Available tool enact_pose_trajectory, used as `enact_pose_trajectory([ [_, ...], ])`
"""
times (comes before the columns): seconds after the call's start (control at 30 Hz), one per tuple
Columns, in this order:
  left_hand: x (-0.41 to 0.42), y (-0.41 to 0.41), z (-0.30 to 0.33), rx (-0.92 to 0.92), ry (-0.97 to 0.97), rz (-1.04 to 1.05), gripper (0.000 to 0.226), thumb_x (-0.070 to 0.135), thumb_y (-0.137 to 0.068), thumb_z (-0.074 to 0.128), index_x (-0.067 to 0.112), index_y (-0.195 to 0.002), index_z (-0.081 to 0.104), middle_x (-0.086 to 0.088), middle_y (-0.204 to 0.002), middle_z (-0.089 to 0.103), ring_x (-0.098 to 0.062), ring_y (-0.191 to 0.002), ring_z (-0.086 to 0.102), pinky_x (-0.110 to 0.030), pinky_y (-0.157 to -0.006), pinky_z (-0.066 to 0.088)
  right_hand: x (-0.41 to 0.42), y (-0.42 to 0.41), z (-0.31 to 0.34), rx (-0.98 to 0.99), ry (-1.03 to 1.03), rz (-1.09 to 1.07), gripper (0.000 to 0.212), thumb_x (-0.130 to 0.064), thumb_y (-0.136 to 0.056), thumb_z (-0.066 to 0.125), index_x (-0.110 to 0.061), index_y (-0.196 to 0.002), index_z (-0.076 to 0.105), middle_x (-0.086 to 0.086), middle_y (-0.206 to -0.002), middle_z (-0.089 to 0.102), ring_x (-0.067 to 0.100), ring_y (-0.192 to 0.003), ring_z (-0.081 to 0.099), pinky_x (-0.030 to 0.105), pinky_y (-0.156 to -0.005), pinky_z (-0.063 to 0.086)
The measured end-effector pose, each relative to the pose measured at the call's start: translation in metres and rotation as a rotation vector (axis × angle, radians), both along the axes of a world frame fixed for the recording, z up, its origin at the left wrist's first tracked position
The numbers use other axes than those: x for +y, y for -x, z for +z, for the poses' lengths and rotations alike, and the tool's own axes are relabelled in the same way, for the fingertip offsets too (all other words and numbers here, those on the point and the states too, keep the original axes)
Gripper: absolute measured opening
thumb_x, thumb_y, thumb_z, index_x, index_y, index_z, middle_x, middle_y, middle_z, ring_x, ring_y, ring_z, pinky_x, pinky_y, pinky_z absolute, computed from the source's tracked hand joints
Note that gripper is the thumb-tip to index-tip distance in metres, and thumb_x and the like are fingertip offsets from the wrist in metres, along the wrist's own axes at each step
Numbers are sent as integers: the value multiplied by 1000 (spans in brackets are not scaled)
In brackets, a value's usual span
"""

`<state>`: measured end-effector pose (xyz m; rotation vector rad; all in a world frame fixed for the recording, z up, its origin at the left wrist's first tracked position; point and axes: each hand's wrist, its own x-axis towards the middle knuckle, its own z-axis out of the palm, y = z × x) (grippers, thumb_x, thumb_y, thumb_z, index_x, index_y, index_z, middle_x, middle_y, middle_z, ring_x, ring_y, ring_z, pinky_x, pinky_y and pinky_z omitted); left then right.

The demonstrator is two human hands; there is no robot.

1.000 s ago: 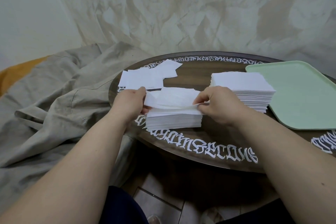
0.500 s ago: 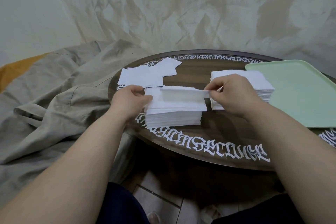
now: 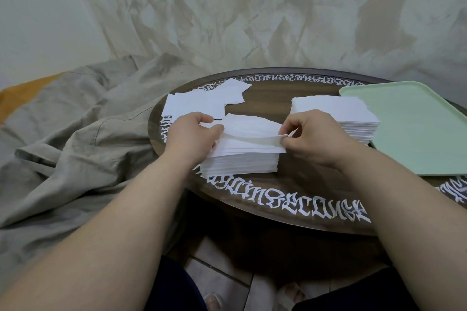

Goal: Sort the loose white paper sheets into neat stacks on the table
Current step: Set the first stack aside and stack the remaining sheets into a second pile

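The loose white paper sheets point(image 3: 206, 103) lie fanned and overlapping toward the upper left of the round dark table point(image 3: 298, 171), while a thick near stack point(image 3: 240, 161) sits in the middle of the frame and a second, squarer far stack point(image 3: 336, 113) stands to its right, just beside the pale green tray point(image 3: 417, 129). The left hand point(image 3: 189, 136) has its fingers curled at the left edge of the near stack, thumb and fingertips holding the top sheet point(image 3: 249, 129) there; the right hand point(image 3: 316, 136) pinches the opposite edge of that same sheet between thumb and forefinger, the other fingers tucked loosely. The sheet is bowed upward between the two hands, so it is lifted clear of the pile rather than lying flat. To my eye the step is peeling off or settling one thin sheet, and it looks flimsy, so the thing to do is keep both pinches light and even, hold the sheet taut enough to take out that bow, and make sure only one layer is caught. If it is to go down on a pile, I would line up one corner first and let the rest follow, then square the edges with flat fingers. The near stack's sides already look slightly ragged, so a careless tug could drag its upper sheets askew.
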<state>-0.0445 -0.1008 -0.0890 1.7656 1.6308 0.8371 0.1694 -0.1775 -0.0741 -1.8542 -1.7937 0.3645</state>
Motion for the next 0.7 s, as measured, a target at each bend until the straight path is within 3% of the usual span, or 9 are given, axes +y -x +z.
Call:
enact_pose_trajectory([
  [0.1, 3, 0, -1, 65, -24, 35, 23, 42, -81, 64, 26, -98, 61, -1, -96, 71, -22, -96, 64, -41, -88, 52, 0, 0, 0, 26, -10, 8, 9, -14, -82, 66, -21, -76, 67, -19, -65, 58, -2, -64, 55, 18, -63, 42],
  [0.27, 4, -2, -1, 11, -73, 18, 9, 30, -82, 66, 29, -90, 62, 3, -84, 70, -17, -87, 64, -31, -84, 49, -1, 3, 2, 32, -51, 37, 12, -12, -81, 66, -24, -79, 65, -22, -69, 59, -6, -64, 58, 6, -60, 39],
  [0.4, 4, 2, 7, 23, -162, -69, 13, 20, -84, 63, 32, -84, 60, 5, -78, 68, -16, -70, 58, -29, -70, 47, -1, 9, 6, -67, -118, 31, 8, -14, -84, 64, -18, -85, 71, -14, -73, 60, 7, -72, 55, 17, -64, 37],
  [0.5, 5, 14, 15, 51, -250, -115, 22, 17, -84, 62, 37, -75, 57, 11, -72, 64, -12, -66, 56, -28, -70, 46, 1, 12, 10, -155, -182, 38, 13, -15, -87, 61, -13, -93, 72, -4, -89, 66, 12, -82, 55, 22, -74, 39],
  [0.7, -11, 34, 5, 107, -254, -196, 25, 9, -84, 65, 32, -73, 67, 22, -68, 61, 6, -61, 54, -8, -64, 37, 0, 21, -1, -245, -174, 68, 12, -15, -89, 57, -14, -94, 68, 1, -93, 66, 20, -85, 57, 31, -77, 45],
])
